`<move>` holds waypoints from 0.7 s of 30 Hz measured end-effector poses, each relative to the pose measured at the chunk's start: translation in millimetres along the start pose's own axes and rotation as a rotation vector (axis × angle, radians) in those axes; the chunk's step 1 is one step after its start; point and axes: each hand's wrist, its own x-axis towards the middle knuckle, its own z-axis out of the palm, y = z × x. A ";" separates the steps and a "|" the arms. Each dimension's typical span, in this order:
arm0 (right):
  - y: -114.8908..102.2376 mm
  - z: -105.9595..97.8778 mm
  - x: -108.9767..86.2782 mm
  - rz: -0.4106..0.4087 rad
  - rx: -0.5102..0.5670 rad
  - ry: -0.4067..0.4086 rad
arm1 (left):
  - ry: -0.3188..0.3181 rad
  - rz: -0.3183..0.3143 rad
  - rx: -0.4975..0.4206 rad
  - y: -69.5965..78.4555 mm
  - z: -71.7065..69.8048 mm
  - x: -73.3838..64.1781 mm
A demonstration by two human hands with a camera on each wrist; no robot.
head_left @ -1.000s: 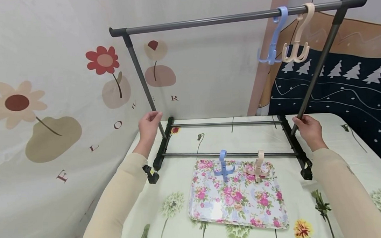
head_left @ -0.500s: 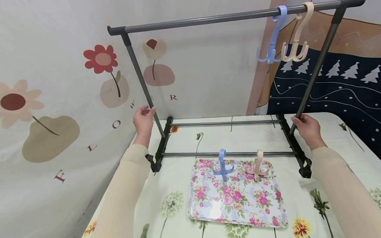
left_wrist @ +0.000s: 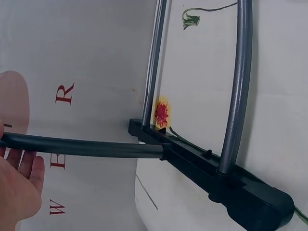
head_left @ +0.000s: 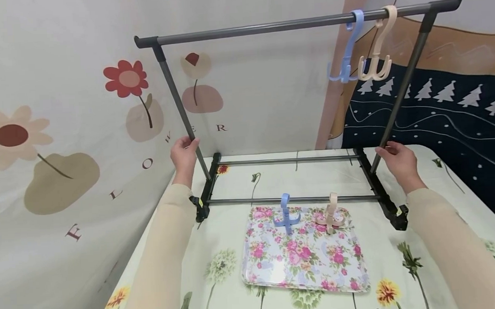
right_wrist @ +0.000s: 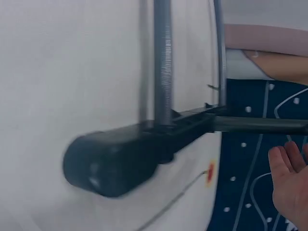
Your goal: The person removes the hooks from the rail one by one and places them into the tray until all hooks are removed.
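A dark grey clothes rack stands on a floral cloth, its top bar (head_left: pixel 259 30) spanning two slanted uprights. My left hand (head_left: pixel 184 159) holds the left upright (head_left: pixel 176 93), thumb and fingers on either side of the pole in the left wrist view. At the right upright (head_left: pixel 404 85), my right hand (head_left: pixel 400 163) has its fingers loosely extended; in the right wrist view the fingertips lie just below the pole. A blue four-prong hook (head_left: pixel 348 46) and a beige hook (head_left: pixel 379 45) hang from the top bar near its right end.
Two lower rods join the black base feet (head_left: pixel 390 208). In front lies a floral rectangular tray (head_left: pixel 271 258), with another blue hook (head_left: pixel 287 215) and beige hook (head_left: pixel 331 215) standing over its far edge. A printed curtain (head_left: pixel 249 86) hangs behind; dark tree-patterned fabric (head_left: pixel 434 120) is at right.
My left hand has shifted leftward off the front of the left upright and now holds it from the outer side. My right hand has loosened and moved slightly upward along its pole.
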 end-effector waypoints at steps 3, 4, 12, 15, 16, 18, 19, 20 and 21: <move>-12.3 -7.1 -1.3 -0.010 0.018 0.043 | 0.004 0.002 0.006 -0.4 -0.9 0.7; -16.4 -9.8 -1.3 -0.009 0.016 0.062 | 0.007 0.002 0.005 -0.3 -0.9 0.7; -53.6 -33.7 -2.7 -0.035 0.024 0.196 | 0.027 0.018 -0.012 0.5 2.4 1.3; -67.9 -41.7 -4.3 -0.070 0.042 0.229 | 0.032 0.028 0.014 0.1 3.5 2.1; -72.6 -44.1 -4.6 -0.084 0.054 0.240 | 0.033 0.031 0.025 -0.1 3.8 2.4; -81.9 -48.5 -4.6 -0.113 0.080 0.263 | 0.033 0.038 0.044 -0.6 4.2 3.1; -86.8 -50.4 -4.5 -0.124 0.095 0.272 | 0.030 0.039 0.047 -0.9 4.3 3.2; -91.6 -52.0 -4.3 -0.139 0.112 0.282 | 0.029 0.042 0.047 -1.1 4.3 3.2; -96.3 -53.5 -4.2 -0.157 0.124 0.294 | 0.026 0.044 0.049 -1.2 4.5 3.0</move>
